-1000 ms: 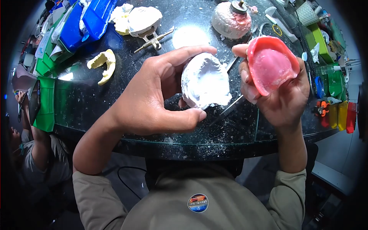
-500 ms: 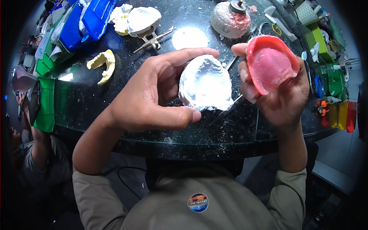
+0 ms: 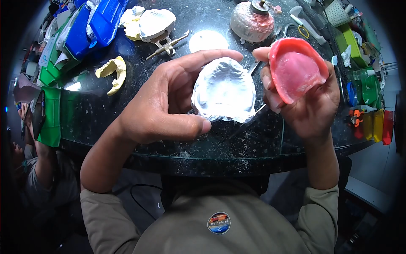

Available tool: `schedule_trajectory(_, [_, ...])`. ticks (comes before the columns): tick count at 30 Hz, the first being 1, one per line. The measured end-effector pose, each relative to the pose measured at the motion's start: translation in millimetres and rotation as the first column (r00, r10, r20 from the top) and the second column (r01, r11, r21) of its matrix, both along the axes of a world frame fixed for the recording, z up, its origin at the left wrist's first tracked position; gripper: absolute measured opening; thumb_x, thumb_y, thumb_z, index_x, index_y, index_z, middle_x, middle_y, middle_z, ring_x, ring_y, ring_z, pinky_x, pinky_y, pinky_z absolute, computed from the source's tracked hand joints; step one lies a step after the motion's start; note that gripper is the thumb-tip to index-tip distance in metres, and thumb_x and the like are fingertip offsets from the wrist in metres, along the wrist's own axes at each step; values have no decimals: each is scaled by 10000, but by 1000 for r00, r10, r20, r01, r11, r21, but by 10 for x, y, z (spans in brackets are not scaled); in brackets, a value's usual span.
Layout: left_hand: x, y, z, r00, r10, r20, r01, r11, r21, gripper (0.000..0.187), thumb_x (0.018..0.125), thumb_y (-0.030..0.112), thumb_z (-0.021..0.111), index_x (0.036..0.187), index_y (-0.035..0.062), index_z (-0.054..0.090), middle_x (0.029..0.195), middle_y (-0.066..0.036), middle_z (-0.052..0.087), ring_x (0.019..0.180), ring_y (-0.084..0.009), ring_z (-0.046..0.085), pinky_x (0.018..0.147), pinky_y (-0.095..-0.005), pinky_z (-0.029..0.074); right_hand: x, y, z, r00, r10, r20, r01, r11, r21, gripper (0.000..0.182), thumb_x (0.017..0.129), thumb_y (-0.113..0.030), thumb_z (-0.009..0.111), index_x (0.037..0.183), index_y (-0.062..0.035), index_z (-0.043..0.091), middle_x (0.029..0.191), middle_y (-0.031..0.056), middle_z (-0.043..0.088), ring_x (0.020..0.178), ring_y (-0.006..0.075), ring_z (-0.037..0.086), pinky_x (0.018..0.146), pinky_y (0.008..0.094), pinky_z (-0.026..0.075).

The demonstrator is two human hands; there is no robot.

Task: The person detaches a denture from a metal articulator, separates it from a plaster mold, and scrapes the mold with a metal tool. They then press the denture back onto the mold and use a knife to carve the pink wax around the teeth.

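Observation:
A white plaster dental cast (image 3: 224, 91) with an arch-shaped ridge is gripped in my left hand (image 3: 163, 99), the thumb at its lower edge and the index finger along its top. Its hollow side faces up toward me. To its right, my right hand (image 3: 311, 112) holds a pink denture baseplate (image 3: 298, 70), its concave inner side turned toward me and its rim a deeper red-pink. The fingers support it from the left and behind, where they are partly hidden. Cast and baseplate are apart. Behind the cast, a thin metal tool (image 3: 261, 108) shows only in part.
A yellow arch-shaped cast (image 3: 114, 74) lies on the dark tabletop (image 3: 182, 150). Farther back are a cast on a metal articulator (image 3: 156, 25) and a pink-stained, capped round container (image 3: 249, 25). Blue bins (image 3: 99, 25) stand left; coloured bins (image 3: 376, 125) stand right. Another person's arm (image 3: 42, 161) is far left.
The white cast has tilted slightly and moved a little left and up, with my left thumb shifting left. My right hand and the pink baseplate have drifted slightly left.

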State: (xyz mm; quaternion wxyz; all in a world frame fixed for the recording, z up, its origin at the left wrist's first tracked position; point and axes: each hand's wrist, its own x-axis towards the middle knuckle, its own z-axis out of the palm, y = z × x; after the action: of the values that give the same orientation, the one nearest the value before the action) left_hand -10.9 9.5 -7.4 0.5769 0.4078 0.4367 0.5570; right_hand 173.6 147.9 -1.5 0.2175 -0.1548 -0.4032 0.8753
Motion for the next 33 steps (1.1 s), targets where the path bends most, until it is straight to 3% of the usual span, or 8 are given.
schedule_trajectory(9, [-19, 2, -29, 1000, -13, -13, 13, 1000, 24, 900, 576, 185, 688, 1364, -66, 334, 1192, -192, 564, 1124, -229, 566, 1028, -335, 388, 7, 5, -9, 1000, 2, -22, -3, 1000, -14, 776, 893, -466, 460, 1279, 190, 308, 938, 226, 533, 673, 195, 536, 554, 261, 445])
schedule_trajectory(16, [3, -23, -82, 847, 77, -526, -97, 995, -11, 764, 668, -12, 648, 1366, -41, 337, 1238, -123, 493, 1148, -178, 513, 991, -301, 401, -16, -8, 4, 998, -35, -44, 31, 994, -104, 771, 907, -485, 413, 1300, 169, 299, 1018, 278, 535, 739, 238, 543, 571, 286, 453])
schedule_trajectory(20, [-48, -16, 17, 569, 178, -803, -131, 984, 125, 757, 644, -16, 715, 1343, 16, 427, 1201, -92, 520, 740, -60, 551, 642, -196, 463, 12, 30, -13, 1000, -6, -27, 1, 987, -160, 760, 920, -508, 315, 1303, 147, 331, 1079, 331, 516, 762, 264, 553, 577, 307, 471])
schedule_trajectory(21, [-83, -9, -45, 536, 261, -803, -137, 965, 222, 747, 630, 17, 763, 1318, 32, 472, 1201, -78, 540, 591, -35, 462, 519, -174, 384, 10, 32, -12, 999, 6, -35, -12, 986, -166, 762, 921, -511, 291, 1298, 150, 340, 1063, 333, 521, 762, 269, 554, 576, 313, 474])
schedule_trajectory(24, [-295, -24, 51, 314, 320, -894, -202, 942, 267, 742, 630, 122, 823, 1289, 32, 495, 1229, -74, 560, 659, -69, 498, 584, -191, 400, 10, 18, -12, 1000, -3, -29, -1, 990, -144, 767, 920, -504, 280, 1289, 165, 338, 1031, 330, 534, 770, 272, 557, 577, 314, 478])
schedule_trajectory(26, [-453, 14, 140, -92, 520, -849, -190, 828, 527, 743, 641, 216, 831, 1284, 40, 502, 1231, -95, 560, 835, -136, 543, 702, -254, 435, 22, 43, -18, 1000, 29, -10, -30, 985, -167, 748, 925, -497, 262, 1294, 149, 346, 1093, 348, 507, 747, 278, 565, 575, 321, 482])
schedule_trajectory(28, [-658, 15, 101, -306, 526, -793, -197, 780, 594, 760, 674, 314, 812, 1302, 37, 485, 1299, -162, 516, 1192, -288, 490, 972, -361, 402, 13, 38, -24, 999, 30, -28, -34, 986, -163, 735, 927, -495, 269, 1301, 132, 352, 1158, 365, 478, 750, 288, 579, 577, 330, 491])
schedule_trajectory(33, [-946, 56, -139, -240, 384, -892, -218, 874, 435, 739, 697, 313, 795, 1283, -12, 484, 1262, -219, 537, 1185, -312, 514, 1006, -377, 381, 44, 64, -100, 990, 65, -126, -77, 992, -97, 675, 936, -470, 320, 1317, 86, 358, 1296, 385, 378, 870, 332, 621, 635, 376, 549])
